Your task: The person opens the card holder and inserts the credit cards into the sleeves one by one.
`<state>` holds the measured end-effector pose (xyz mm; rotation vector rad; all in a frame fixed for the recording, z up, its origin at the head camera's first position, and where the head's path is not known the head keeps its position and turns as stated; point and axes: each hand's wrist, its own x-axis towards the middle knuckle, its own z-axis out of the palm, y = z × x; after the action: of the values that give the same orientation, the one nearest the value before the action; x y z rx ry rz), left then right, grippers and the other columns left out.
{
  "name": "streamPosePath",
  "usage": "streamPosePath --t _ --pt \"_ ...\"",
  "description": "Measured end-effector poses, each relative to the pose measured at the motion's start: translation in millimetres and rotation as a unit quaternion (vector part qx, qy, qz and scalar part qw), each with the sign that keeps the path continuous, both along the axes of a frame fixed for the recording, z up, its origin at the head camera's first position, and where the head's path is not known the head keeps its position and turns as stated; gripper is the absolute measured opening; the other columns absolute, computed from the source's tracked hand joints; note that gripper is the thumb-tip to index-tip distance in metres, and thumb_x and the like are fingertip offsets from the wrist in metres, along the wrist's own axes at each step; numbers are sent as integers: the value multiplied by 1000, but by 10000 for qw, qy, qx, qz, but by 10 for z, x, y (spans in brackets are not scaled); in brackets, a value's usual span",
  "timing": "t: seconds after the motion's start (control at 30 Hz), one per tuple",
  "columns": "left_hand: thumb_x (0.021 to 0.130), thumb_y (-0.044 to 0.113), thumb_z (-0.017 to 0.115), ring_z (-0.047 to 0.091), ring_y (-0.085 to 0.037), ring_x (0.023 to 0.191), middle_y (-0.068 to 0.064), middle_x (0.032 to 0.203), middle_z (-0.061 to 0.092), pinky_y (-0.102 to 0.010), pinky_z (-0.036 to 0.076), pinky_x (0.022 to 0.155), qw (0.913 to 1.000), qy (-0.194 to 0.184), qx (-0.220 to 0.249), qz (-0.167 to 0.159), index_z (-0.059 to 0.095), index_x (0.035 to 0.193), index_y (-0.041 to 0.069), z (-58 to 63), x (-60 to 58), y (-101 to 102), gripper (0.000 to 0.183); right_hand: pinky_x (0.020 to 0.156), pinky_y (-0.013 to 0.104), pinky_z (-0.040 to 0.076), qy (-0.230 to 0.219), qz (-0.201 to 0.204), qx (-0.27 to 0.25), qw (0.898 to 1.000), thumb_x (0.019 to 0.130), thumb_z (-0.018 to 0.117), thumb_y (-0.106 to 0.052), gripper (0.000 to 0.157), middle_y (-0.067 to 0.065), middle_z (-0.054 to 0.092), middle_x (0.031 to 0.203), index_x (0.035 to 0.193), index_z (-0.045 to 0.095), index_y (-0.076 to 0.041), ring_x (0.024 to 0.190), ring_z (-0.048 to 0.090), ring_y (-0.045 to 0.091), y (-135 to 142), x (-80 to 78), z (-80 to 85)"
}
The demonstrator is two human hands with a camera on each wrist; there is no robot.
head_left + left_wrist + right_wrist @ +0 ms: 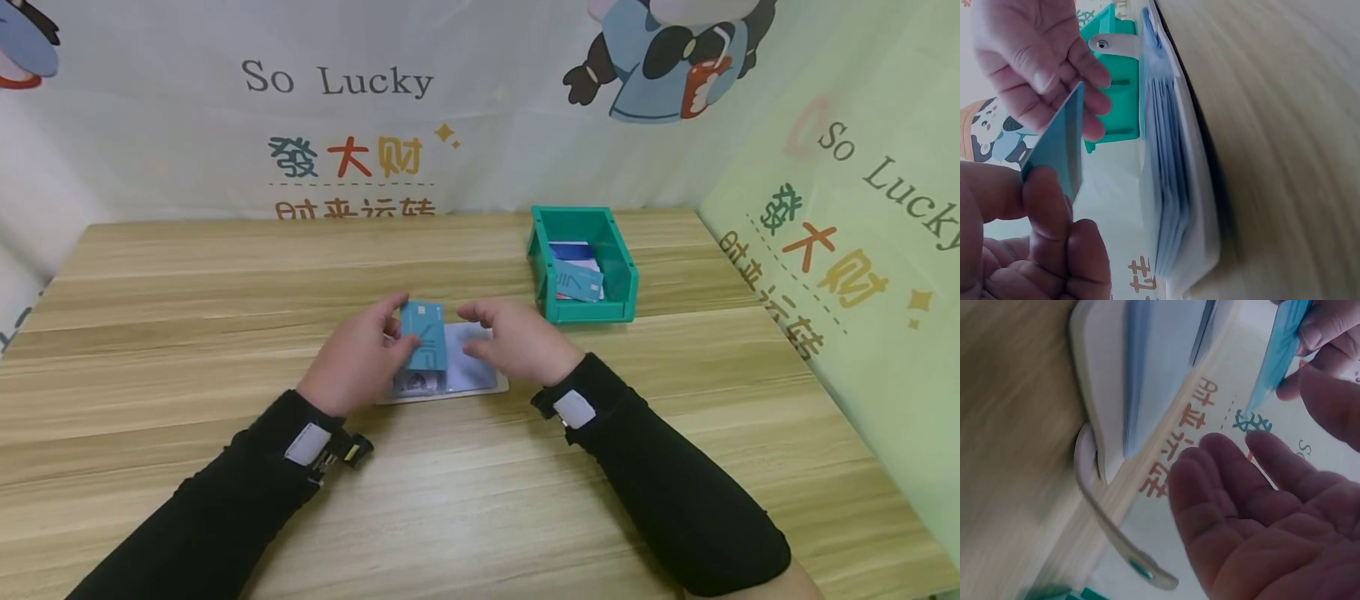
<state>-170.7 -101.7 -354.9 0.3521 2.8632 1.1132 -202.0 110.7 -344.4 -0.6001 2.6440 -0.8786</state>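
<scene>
My left hand (pixel 354 357) pinches a blue bank card (pixel 426 335) between thumb and fingers. In the head view the card overlaps an opened card holder (pixel 474 371) with clear sleeves, lying on the table. The left wrist view shows the card (pixel 1063 147) raised at a slant beside the stacked sleeves (pixel 1169 169). My right hand (pixel 521 340) is over the holder's right side with nothing in it. Its fingers are loosely bent, palm toward the card, in the right wrist view. From the holder's edge sticks out a white strap (pixel 1116 531) with a metal snap.
A green plastic bin (pixel 591 313) stands behind and to the right of the holder, with several cards (pixel 577 282) lying inside. Printed cloth (pixel 495 158) hangs along the back and right edges of the wooden table (pixel 187 317).
</scene>
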Motion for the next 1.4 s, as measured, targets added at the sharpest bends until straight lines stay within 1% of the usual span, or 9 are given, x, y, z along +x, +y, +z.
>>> streamPosePath --t 0.07,0.17,0.4,0.53,0.73,0.83,0.97,1.13,1.4 --pt "93 23 59 48 -18 56 -6 87 55 -33 42 47 10000 -34 -79 4 35 143 7 -6 -9 -12 58 97 41 41 8 33 350 9994 91 62 -21 46 5 53 131 134 50 -11 115 46 18 3 5 7" --pt "93 22 59 48 -18 55 -6 84 55 -33 42 46 9998 -84 -169 -10 35 143 5 -21 -19 -28 58 98 41 40 101 44 673 9977 92 61 -23 47 5 52 132 135 50 -11 115 46 18 8 5 6" --pt "92 21 59 49 -17 53 -6 82 56 -33 43 46 9993 -226 -275 -75 34 142 2 -50 -34 -46 60 97 40 41 179 40 995 9949 91 61 -25 47 7 54 130 133 51 -8 114 47 17 22 -6 -3" --pt "92 21 60 50 -17 53 -6 81 56 -33 43 46 9990 -305 -292 -135 35 142 1 -67 -39 -43 59 94 39 44 225 45 1149 9931 91 61 -26 45 6 57 126 131 53 -8 107 50 15 26 1 -4" --pt "92 22 60 49 -18 52 -6 77 54 -32 40 45 9984 -387 -363 -200 37 141 2 -81 -33 -36 58 92 37 45 192 2 1178 9928 92 60 -25 41 6 59 123 128 56 -8 97 52 13 32 -2 -16" --pt "92 22 60 48 -18 52 -6 74 54 -31 39 45 9982 -363 -439 -207 38 140 1 -85 -35 -33 57 91 37 46 173 -23 1173 9929 92 60 -25 40 6 60 121 128 56 -8 93 53 13 33 -3 -22" --pt "91 23 60 48 -18 55 -5 75 53 -32 38 47 9977 -311 -567 -205 40 139 1 -96 -43 -29 56 90 37 47 189 -29 1172 9929 92 60 -24 39 6 61 118 127 57 -7 89 53 13 34 -4 -29" --pt "91 23 61 48 -18 59 -6 78 54 -32 39 50 9969 -304 -689 -221 41 138 2 -104 -49 -22 56 89 37 47 269 19 1255 9917 92 59 -24 38 7 61 117 126 58 -7 89 53 14 39 -6 -37" --pt "91 25 61 49 -18 60 -6 78 54 -32 38 51 9960 -322 -782 -276 41 139 3 -112 -53 -19 56 91 37 46 200 31 1292 9914 93 59 -24 39 7 59 121 128 56 -8 92 52 14 25 2 -32"
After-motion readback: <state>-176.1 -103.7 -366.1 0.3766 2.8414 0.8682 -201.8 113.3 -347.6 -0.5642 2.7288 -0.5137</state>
